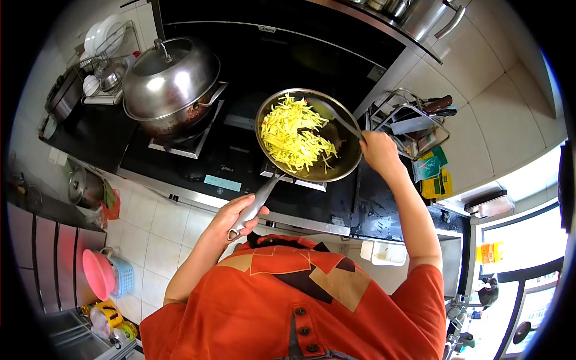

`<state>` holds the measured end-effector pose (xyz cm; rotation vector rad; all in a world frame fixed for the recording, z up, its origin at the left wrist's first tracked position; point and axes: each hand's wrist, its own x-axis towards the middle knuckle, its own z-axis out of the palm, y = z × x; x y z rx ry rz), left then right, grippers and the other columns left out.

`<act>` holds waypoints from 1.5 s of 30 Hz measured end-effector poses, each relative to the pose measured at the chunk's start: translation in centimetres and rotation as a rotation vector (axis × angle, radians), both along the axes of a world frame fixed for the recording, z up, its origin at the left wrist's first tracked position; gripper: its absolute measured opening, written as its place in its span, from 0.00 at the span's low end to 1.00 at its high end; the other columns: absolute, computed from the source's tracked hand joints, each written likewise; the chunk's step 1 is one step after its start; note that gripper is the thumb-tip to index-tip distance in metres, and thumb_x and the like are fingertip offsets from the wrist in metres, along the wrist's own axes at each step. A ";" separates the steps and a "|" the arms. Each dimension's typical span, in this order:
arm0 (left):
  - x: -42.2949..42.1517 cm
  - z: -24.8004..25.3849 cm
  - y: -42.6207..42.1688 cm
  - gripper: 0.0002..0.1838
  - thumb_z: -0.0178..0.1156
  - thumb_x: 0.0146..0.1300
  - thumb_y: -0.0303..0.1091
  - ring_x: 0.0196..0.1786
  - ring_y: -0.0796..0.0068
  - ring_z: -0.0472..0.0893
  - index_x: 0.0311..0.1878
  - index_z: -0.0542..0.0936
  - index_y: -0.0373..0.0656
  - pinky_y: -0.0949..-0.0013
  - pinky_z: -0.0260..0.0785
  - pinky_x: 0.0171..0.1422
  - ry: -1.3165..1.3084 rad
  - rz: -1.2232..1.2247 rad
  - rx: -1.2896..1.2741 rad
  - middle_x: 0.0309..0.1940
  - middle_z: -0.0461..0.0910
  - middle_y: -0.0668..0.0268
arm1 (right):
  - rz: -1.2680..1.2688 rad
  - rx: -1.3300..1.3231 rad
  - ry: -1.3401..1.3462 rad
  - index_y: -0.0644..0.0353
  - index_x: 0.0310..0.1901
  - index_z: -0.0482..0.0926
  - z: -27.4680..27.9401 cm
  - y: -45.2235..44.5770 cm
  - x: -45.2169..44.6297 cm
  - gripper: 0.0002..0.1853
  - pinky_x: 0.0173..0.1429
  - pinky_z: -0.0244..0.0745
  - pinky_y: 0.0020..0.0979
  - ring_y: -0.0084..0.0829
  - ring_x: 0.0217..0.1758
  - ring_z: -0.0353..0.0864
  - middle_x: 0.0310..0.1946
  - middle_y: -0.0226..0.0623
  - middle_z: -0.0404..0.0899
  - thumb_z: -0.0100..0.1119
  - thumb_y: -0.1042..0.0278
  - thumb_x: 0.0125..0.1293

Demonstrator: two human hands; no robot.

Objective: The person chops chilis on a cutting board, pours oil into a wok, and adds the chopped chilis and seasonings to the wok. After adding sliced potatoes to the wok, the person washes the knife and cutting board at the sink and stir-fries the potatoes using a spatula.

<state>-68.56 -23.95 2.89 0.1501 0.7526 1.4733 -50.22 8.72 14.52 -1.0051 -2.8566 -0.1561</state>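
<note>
A round frying pan sits over the right burner of the black stove, with yellow-green shredded food heaped mostly in its left half. Small red bits show among the shreds. My left hand is closed around the pan's grey handle, below the pan. At the pan's right rim, my right hand grips a metal spatula, whose blade end reaches into the upper part of the pan. The bare inner surface shows on the pan's right side.
A large lidded wok stands on the left burner. Right of the pan is a metal rack with knives, beside green and yellow packets. A dish rack stands far left. A white container is below the counter edge.
</note>
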 end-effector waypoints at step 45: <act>0.3 -0.4 -0.2 0.15 0.48 0.73 0.42 0.19 0.81 0.69 0.44 0.72 0.36 0.79 0.59 0.13 -0.099 -0.055 -0.024 0.36 0.80 0.58 | 0.250 0.106 -0.276 0.53 0.40 0.82 6.8 -8.6 3.7 0.07 0.36 0.78 0.42 0.41 0.33 0.84 0.26 0.40 0.82 0.60 0.66 0.60</act>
